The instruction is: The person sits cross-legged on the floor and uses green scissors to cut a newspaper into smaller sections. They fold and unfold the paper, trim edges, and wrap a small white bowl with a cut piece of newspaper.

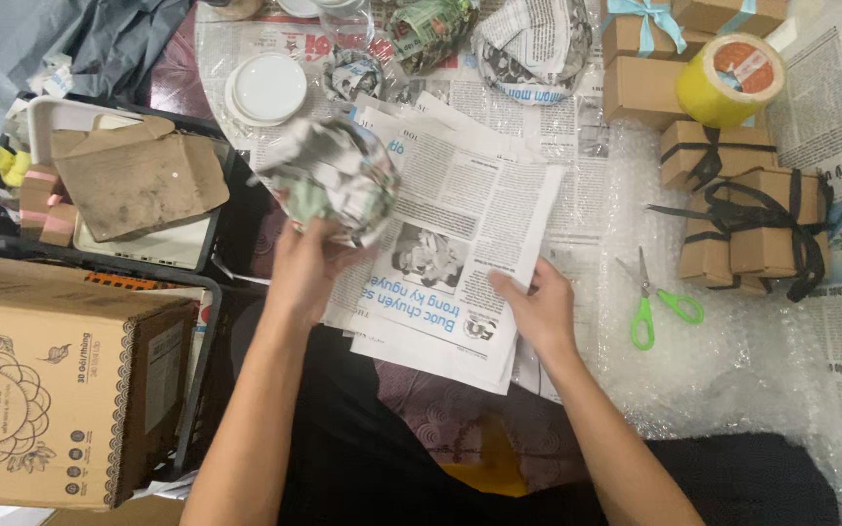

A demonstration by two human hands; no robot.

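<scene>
Newspaper-covered table [577,127], seen from above, cluttered on all sides. Left hand [306,265] is clamped on a paper-wrapped bundle [331,183], lifted just above the sheets at about 11 o'clock from frame centre. Right hand [536,307] lies flat on a stack of newspaper sheets [455,244], fingers spread, pinning its right edge at about 4 o'clock. Hands are apart, sheets between them.

Scissors [653,297] with green handles lie at 3 o'clock on bubble wrap [713,370], just right of the right hand. Brown boxes [752,224] tied with black ribbon sit at 2 o'clock, above the scissors. Yellow tape roll [730,78] sits at 1 o'clock, touching more brown boxes; one box [640,34] has a light blue bow. White lid [267,88] lies at 11 o'clock, above the bundle. Other wrapped items [533,49] sit along the top edge at 12 o'clock.

Black crate [221,209] at 9 o'clock holds cardboard scraps [138,180]. Big cardboard carton [60,390] at 8 o'clock, bottom left. Whether the bundle is fully wrapped: cannot tell.
</scene>
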